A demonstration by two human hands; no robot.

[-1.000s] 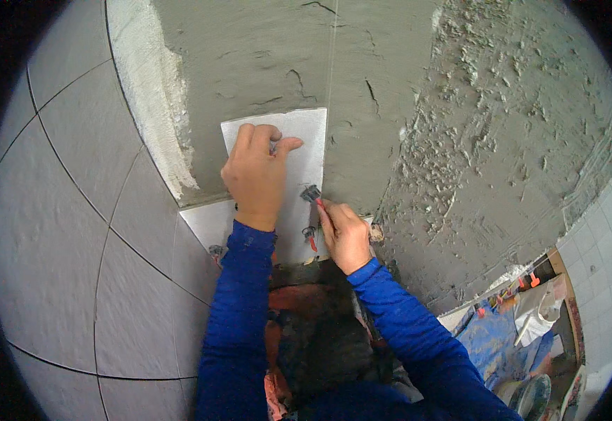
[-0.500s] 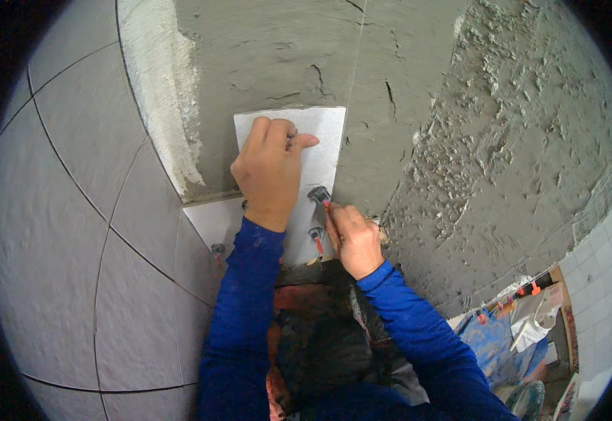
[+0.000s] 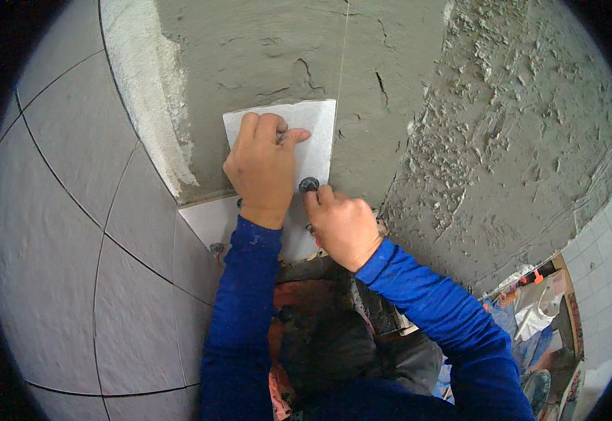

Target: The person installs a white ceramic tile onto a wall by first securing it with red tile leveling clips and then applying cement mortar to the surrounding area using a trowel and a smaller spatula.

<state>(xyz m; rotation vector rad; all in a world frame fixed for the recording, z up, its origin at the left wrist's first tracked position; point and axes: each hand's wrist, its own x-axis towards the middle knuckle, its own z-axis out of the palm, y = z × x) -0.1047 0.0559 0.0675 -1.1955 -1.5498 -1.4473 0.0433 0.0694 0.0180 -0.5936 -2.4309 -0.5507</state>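
Observation:
A white tile stands upright against the cement wall above another white tile at lower left. My left hand lies over the upper tile, fingers curled on a small dark thing I cannot make out. My right hand pinches a round black tile-levelling clip on that tile, just right of my left hand. A smaller levelling clip sits on the lower tile. Others below my right hand are mostly covered by it.
Grey tiles line the left wall. Smoothed and rough cement covers the wall ahead and right. At lower right lie a white bag, orange clips and a blue sheet beside a wooden edge, near a small-tiled surface. My dark-clad legs show below.
My right hand has moved up over the round clip, hiding its red stem. My left hand stays on the tile. The view has shifted slightly.

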